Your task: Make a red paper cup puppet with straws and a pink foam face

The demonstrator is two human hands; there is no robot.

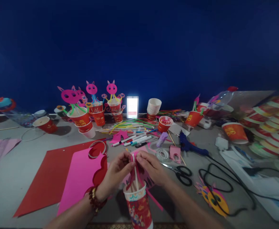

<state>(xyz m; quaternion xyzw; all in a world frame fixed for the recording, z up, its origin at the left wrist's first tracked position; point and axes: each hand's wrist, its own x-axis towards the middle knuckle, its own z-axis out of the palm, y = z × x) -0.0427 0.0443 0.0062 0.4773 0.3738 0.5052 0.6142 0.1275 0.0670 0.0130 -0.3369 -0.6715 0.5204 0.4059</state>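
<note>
While, in the head view, the left hand [120, 168] pinches the upper end of a slender white stick [136, 176] beside a curved pink strip [130, 182], the right hand [151, 166] grips the strip's top. The stick's long axis stands near vertical, top leaning slightly left, lower end within the upward-facing mouth of a red patterned paper cup [139, 208]. Black-handled metal scissors [178, 172] lie right of the right hand.
</note>
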